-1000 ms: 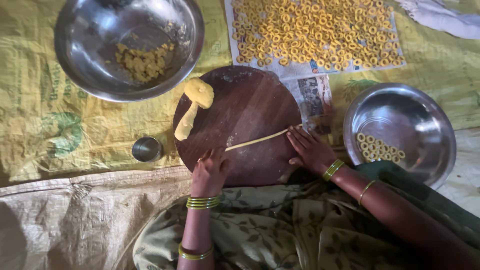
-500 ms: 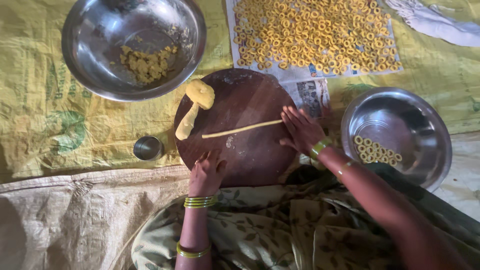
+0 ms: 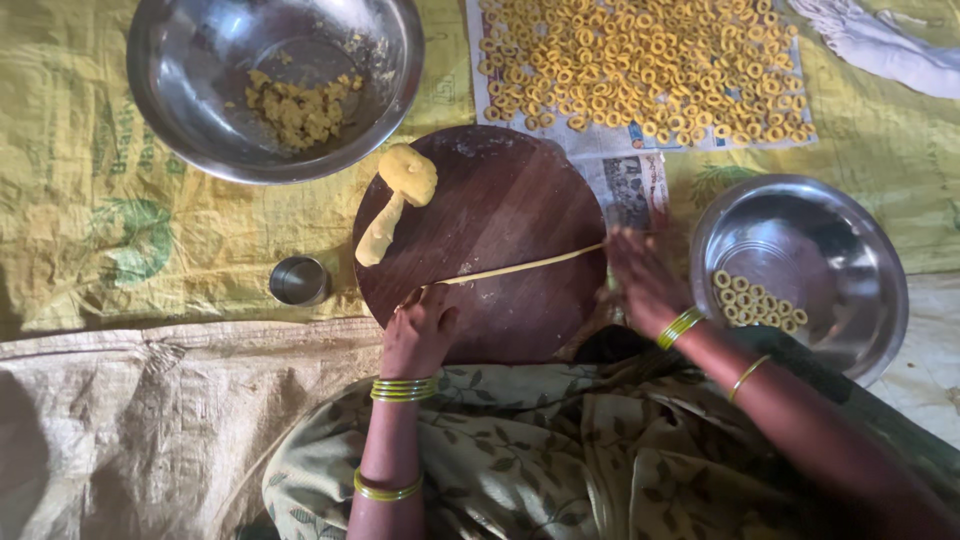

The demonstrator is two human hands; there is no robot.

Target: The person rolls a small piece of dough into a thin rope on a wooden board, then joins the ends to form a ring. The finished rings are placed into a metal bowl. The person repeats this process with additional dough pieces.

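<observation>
Head view: left hand [image 3: 418, 332] and right hand [image 3: 640, 280] lie flat, palms open, on the ends of a thin yellow dough rope [image 3: 520, 266] across the round wooden board [image 3: 500, 200]. Yellow printed sacks [image 3: 90, 220] lie beneath; dough rings [image 3: 640, 60] dry on newspaper [image 3: 632, 185].

- A thin, pale-yellow rope of dough [image 3: 520, 267], rolled long and even, lies stretched across the lower half of the round dark-brown wooden board [image 3: 500, 205]. It runs slightly uphill from the board's lower left to its right edge.
- Its left end sits under the fingertips of the left hand [image 3: 420, 330]; its right end meets the right hand [image 3: 645, 285] at the board's right rim.
- The board lies flat, its surface smeared with faint pale streaks and crumbs near the rope's left end.
</observation>
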